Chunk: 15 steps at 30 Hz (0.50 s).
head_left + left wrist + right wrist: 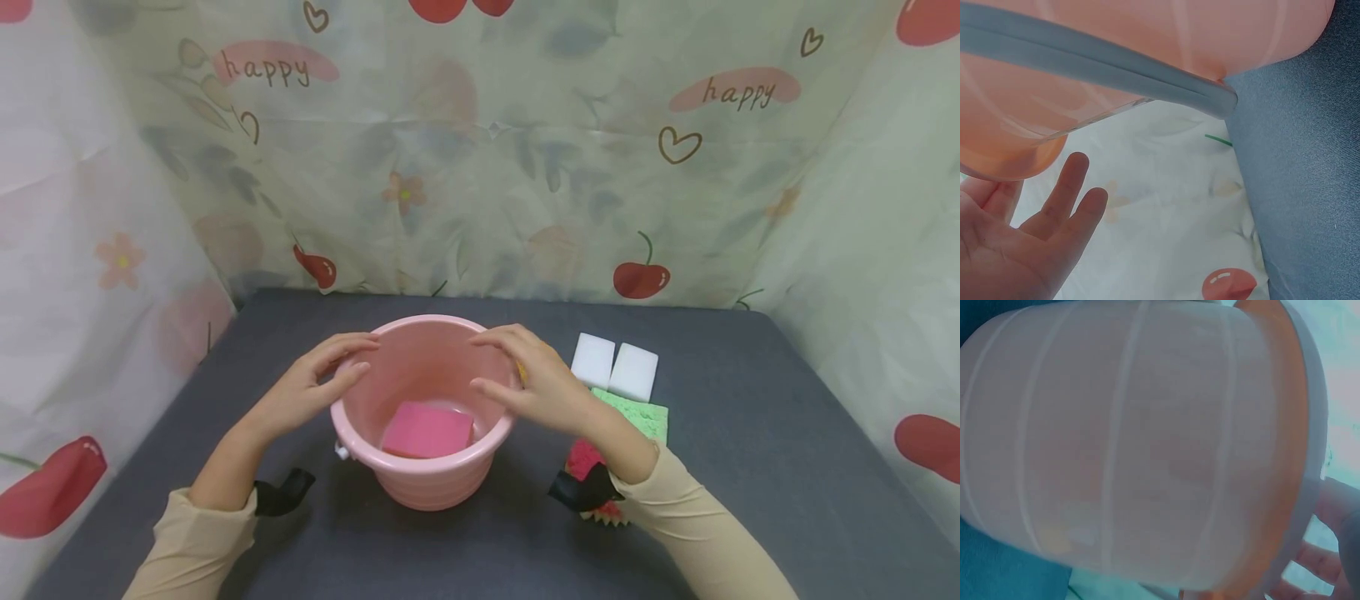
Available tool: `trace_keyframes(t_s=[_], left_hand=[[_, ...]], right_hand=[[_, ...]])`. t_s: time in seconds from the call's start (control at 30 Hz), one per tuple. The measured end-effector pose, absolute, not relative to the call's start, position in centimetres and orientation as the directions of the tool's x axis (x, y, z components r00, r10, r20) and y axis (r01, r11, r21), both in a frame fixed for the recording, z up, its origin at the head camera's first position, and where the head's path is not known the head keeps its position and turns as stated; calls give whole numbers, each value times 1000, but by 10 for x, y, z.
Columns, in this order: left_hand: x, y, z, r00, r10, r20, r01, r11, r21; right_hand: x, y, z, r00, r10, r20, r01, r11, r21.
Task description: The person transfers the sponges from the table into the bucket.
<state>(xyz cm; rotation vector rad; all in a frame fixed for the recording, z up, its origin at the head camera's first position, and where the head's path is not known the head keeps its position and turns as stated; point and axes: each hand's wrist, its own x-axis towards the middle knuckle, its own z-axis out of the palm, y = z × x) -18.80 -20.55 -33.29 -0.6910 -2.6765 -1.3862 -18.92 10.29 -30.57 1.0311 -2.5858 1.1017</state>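
Note:
A pink bucket (431, 487) stands upright on the dark table, with a pink rectangular sponge (429, 431) lying at its bottom. My left hand (311, 387) is at the bucket's left rim, fingers spread and loosely bent. In the left wrist view those fingers extend below the rim, beside the bucket's pale handle (1097, 59). At the right rim is my right hand (536, 379), its fingers and thumb reaching over the opening with a gap between them. The right wrist view shows the bucket's ribbed wall (1166, 444) close up; whether these fingers touch the rim is unclear.
Two white sponge blocks (592, 360) lie side by side at the right. A green sponge (647, 417) is in front of them, partly under the right forearm. Nearer sits a red sponge piece (582, 457) with a jagged edge, partly covered by a black strap (588, 490).

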Motion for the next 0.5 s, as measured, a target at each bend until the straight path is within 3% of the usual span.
trace_keyframes(t_s=[0.27,0.5], left_hand=[[-188,-206,-333,-899,366,242,408,497,766],[-188,-206,-333,-897,366,246,413,500,761]], right_hand=[[-193,122,-307,-750,-532,393,-653,495,-574],[-194,144,-309,-773,-545,325,-621,543,-565]])
